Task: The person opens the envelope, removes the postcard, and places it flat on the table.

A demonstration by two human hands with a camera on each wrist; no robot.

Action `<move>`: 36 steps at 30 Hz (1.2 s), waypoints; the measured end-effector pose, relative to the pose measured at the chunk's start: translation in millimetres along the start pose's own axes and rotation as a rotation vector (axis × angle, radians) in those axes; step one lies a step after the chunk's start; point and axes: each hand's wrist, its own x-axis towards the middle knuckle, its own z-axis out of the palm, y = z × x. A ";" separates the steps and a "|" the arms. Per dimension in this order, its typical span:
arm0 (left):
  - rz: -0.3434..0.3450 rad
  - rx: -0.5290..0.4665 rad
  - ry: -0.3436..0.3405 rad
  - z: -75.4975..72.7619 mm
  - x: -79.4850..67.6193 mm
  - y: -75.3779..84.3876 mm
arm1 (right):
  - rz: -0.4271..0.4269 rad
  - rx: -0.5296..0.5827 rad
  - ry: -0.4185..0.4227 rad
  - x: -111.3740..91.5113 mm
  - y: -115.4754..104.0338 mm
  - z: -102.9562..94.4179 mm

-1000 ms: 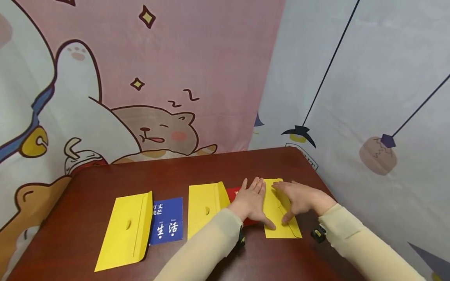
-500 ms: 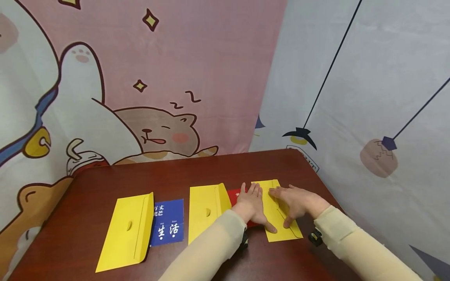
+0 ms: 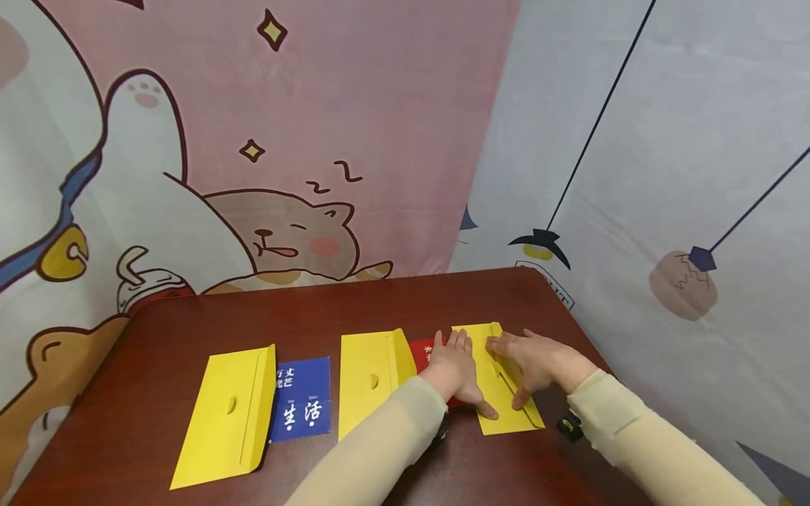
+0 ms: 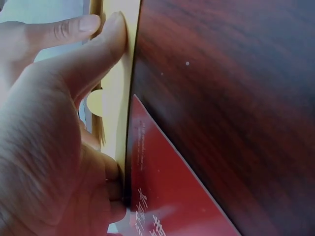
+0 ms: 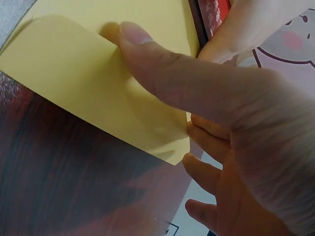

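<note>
A yellow envelope (image 3: 486, 379) lies at the right of the table between both hands. My left hand (image 3: 454, 372) rests along its left edge, fingers straight and spread from the thumb, which lies on the paper. From the right, my right hand (image 3: 538, 360) arches over the flap (image 5: 83, 86), thumb at the flap's free edge and fingertips near its far end. The flap stands slightly raised, with shadow beneath. A half-round tab (image 4: 95, 102) shows beside my left thumb in the left wrist view. A red card (image 4: 172, 182) lies left of this envelope, partly hidden by my left hand.
Two more yellow envelopes lie flap side up, one at the left (image 3: 218, 422) and one in the middle (image 3: 362, 372). A blue card (image 3: 310, 414) with white writing lies between them. The dark red table (image 3: 285, 313) meets cartoon-printed cloth walls behind and at the right.
The right envelope's far end has swung left, so it lies more slanted. Its flap stands a little higher, and my right hand has shifted slightly with it.
</note>
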 end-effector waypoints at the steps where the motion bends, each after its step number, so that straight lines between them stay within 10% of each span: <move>1: -0.003 0.004 -0.004 -0.4 0.8 0.7 | 0.001 0.000 0.003 -1.3 0.2 -1.1; 36: -0.006 -0.030 -0.031 -6.2 3.9 6.1 | 0.052 0.167 -0.010 -30.8 42.7 11.0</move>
